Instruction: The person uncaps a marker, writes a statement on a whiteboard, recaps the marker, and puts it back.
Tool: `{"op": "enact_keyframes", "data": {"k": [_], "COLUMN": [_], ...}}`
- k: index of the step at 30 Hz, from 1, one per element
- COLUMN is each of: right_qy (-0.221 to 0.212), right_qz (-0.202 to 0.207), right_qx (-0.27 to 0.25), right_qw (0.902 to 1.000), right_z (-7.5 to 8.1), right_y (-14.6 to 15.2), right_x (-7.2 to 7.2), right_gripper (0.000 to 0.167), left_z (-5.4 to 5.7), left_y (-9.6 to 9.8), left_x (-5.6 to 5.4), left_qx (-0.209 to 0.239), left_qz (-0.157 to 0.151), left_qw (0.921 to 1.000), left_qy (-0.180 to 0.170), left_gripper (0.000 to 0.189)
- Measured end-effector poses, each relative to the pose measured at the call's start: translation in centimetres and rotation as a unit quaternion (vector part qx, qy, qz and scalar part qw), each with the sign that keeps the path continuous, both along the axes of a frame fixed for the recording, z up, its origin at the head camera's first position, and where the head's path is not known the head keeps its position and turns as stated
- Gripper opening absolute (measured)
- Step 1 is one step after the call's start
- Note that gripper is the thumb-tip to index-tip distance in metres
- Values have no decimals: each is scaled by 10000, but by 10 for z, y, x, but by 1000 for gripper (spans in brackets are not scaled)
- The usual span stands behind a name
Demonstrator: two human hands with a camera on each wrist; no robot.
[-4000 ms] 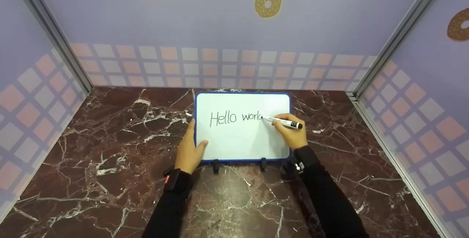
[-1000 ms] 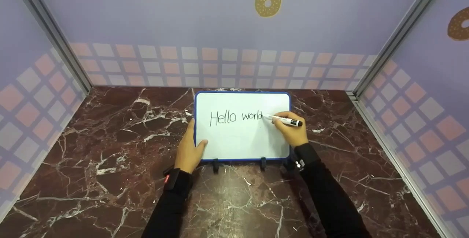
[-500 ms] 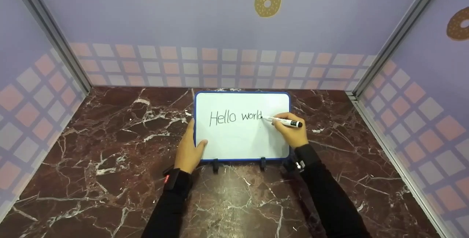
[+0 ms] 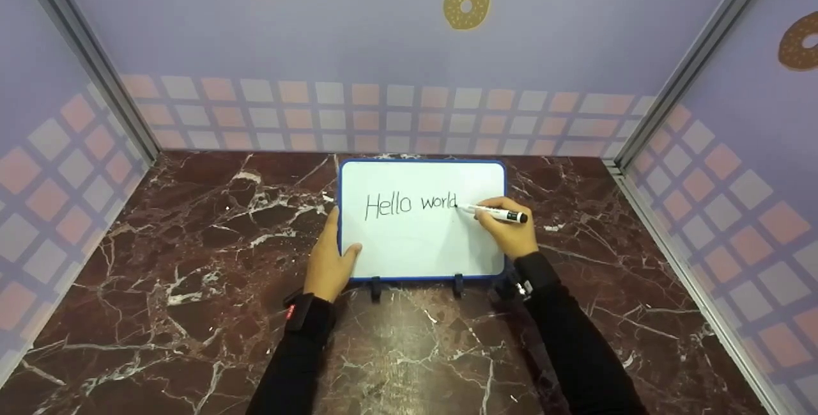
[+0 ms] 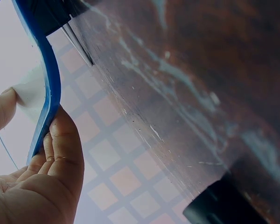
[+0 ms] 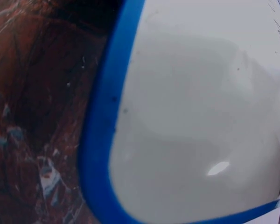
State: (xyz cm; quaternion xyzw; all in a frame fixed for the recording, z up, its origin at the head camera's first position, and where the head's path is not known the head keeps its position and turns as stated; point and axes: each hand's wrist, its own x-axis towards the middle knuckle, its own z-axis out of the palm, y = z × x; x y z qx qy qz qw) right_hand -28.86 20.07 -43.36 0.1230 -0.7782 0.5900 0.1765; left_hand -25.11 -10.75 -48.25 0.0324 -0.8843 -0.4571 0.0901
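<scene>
A whiteboard [image 4: 409,249] with a blue frame stands tilted back on black feet [image 4: 376,288], with "Hello world" handwritten across it in black. My left hand [image 4: 331,266] grips its left edge, thumb on the white face. In the left wrist view the fingers [image 5: 65,140] reach behind the blue frame [image 5: 51,74]. My right hand [image 4: 513,231] pinches a white marker [image 4: 495,211] with a black end, its tip right at the foot of the "d". Only a sliver of the right hand shows at the right wrist view's edge, beside the board's blue-framed corner [image 6: 100,186].
The board stands on a dark red marbled table [image 4: 192,313] with white veins. A lilac back wall [image 4: 370,31] with checks and printed sweets rises behind it, and side walls [image 4: 735,165] close in left and right with grey metal corner posts [image 4: 696,63].
The "d" of "world" has gained its tall stroke since the oldest frame. Over the last second the marker tip has slid slightly down along that stroke. My left hand keeps its place on the board.
</scene>
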Motion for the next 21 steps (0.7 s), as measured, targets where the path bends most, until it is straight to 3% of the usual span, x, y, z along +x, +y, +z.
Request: {"op": "enact_keyframes", "data": {"k": [21], "right_qy": [-124], "right_qz": [-53], "right_qx": [25], "right_qw": [9999], "right_z": [-1], "right_y": [2], "right_x": [-1], "right_gripper": [10], "left_z": [3], "left_y": [0], "left_x": [1], "left_qx": [28], "left_qz": [-26], "left_qw": [9998], "left_qy": [-182], "left_gripper": [80]}}
